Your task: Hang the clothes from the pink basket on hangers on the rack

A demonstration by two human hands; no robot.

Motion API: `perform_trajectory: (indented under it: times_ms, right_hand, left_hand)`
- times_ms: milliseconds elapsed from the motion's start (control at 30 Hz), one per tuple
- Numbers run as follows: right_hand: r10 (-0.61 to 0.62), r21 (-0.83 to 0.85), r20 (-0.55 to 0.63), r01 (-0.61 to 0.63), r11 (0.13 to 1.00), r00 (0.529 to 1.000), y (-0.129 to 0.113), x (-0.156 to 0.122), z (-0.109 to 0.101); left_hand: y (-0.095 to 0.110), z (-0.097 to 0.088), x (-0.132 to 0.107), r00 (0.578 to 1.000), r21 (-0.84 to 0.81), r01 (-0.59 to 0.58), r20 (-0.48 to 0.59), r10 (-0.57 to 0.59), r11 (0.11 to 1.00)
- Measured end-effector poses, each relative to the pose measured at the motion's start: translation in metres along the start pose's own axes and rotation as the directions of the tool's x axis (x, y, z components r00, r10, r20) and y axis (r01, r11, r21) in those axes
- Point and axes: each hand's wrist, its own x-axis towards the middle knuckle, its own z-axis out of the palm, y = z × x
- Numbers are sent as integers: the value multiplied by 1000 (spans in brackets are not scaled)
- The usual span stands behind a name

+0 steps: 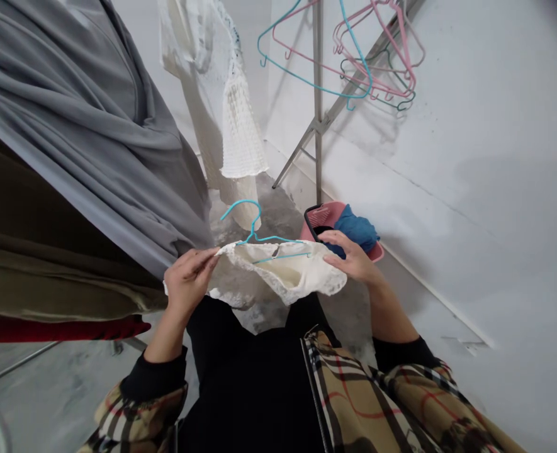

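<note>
A cream-white garment with a lacy edge spreads in front of my body, its neck opening towards me. Inside it sits a light-blue clothes hanger, whose hook and part of one arm stick out above the neckline. My left hand is closed on the garment's left shoulder, thumb and fingers pinching the cloth. At the opposite shoulder, my right hand has its thumb and fingers apart, the thumb against the cloth's edge. The ends of the hanger's arms are hidden by the fabric.
Grey cloth and dark olive cloth hang close on the left. A white textured garment hangs ahead. Blue and pink hangers hang by a metal stand. A pink basket holds blue cloth near the wall.
</note>
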Motion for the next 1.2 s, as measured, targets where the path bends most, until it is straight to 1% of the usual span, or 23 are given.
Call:
perform_trajectory:
  times_ms: [33, 67, 100, 167, 200, 233, 333, 400, 467, 533, 633, 733, 800, 867, 933, 1000, 1067, 1100, 1133, 1167, 1200]
  right_hand:
    - [-5, -60, -35, 3, 998, 999, 3, 0, 0]
    - [14, -101, -31, -17, 995, 999, 5, 0, 0]
    - [46, -118, 1, -45, 992, 999, 7, 0, 1]
    - [102, -96, 79, -95, 991, 992, 6, -2, 0]
    - [114, -73, 91, -107, 992, 989, 3, -4, -1]
    - [111, -54, 76, -107, 993, 991, -2, -5, -3]
    - [77, -27, -26, -78, 997, 997, -19, -12, -12]
    - [72, -26, -52, -74, 997, 996, -31, -15, -19]
    - [73, -73, -53, -77, 994, 996, -41, -18, -26]
    - [66, -168, -57, -75, 983, 996, -50, -19, -29]
    - [47, -280, -13, -49, 959, 999, -58, -20, -29]
    - [36, -294, 35, -24, 956, 999, -64, -22, -29]
    - [35, -290, -17, -38, 956, 999, -68, -25, -35]
    - [46, -296, -144, -87, 951, 988, -73, -28, -46]
    - [79, -295, -287, -167, 941, 955, -78, -31, -62]
    - [143, -272, -410, -270, 924, 901, -83, -32, -80]
    - [189, -242, -539, -366, 898, 821, -88, -30, -98]
    - [197, -236, -606, -411, 881, 771, -91, -27, -106]
    - [187, -239, -668, -446, 863, 720, -95, -23, -113]
    - [158, -249, -721, -466, 849, 674, -99, -17, -117]
    - [111, -266, -761, -464, 845, 639, -103, -9, -120]
  left_hand:
    - [3, -1, 2, 1000, -69, 17, 8, -16, 997]
    - [6, -1, 5, 1000, -114, 27, 13, -25, 993]
    - [8, -2, 7, 999, -134, 35, 11, -34, 990]
    - [11, -3, 11, 999, -132, 53, -3, -54, 990]
    - [11, -3, 12, 998, -124, 61, -12, -63, 990]
    - [11, -3, 13, 997, -121, 68, -17, -71, 990]
    - [9, 0, 14, 996, -155, 85, -12, -88, 984]
    - [9, 3, 15, 995, -193, 90, -11, -94, 977]
    - [13, 7, 17, 996, -226, 89, -5, -92, 970]
    - [18, 9, 19, 997, -262, 77, 24, -73, 962]
    - [24, 14, 19, 997, -313, 51, 72, -30, 948]
    - [26, 19, 17, 995, -344, 43, 97, -10, 938]
    - [24, 22, 16, 992, -360, 49, 126, -3, 932]
    - [20, 26, 15, 987, -354, 59, 161, -1, 933]
    - [13, 29, 14, 987, -291, 72, 161, -26, 954]
    - [3, 31, 12, 992, -162, 108, 82, -96, 981]
    - [-7, 31, 10, 982, -51, 184, -38, -186, 982]
    - [-11, 31, 8, 971, -34, 220, -83, -222, 975]
    - [-14, 30, 7, 963, -42, 244, -104, -247, 969]
    - [-15, 30, 5, 960, -64, 255, -103, -261, 965]
    - [-14, 30, 3, 961, -90, 255, -91, -263, 963]
